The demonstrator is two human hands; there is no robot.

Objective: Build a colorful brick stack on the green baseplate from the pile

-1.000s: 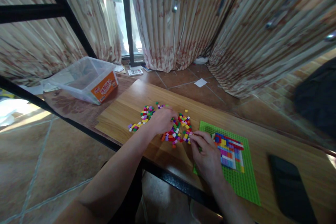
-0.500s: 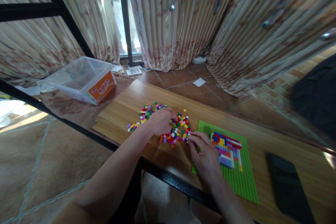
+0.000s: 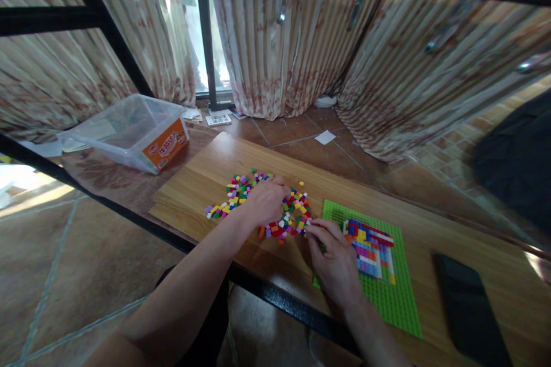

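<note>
A loose pile of small colourful toy bricks [image 3: 236, 190] lies on the wooden board. My left hand [image 3: 267, 200] rests over the middle of it, back up and fingers bent down among the bricks; its fingertips are hidden. At the pile's right edge, my right hand [image 3: 334, 255] has its thumb and index finger pinched together around what looks like a small pale brick. Beneath and beside that hand is a green baseplate [image 3: 404, 301]. A flat, many-coloured brick build [image 3: 371, 252] is attached to the plate, just right of the right hand.
A black phone [image 3: 471, 309] lies on the wooden board [image 3: 275, 155] to the right. At the far left stands a clear plastic tub [image 3: 129, 132] with an orange label. A dark metal bar [image 3: 284, 298] runs along the near edge. Patterned curtains [image 3: 267, 57] hang behind.
My left hand has shifted slightly right over the pile. My right hand keeps its pinch at the pile's edge. The whole view has tilted a little.
</note>
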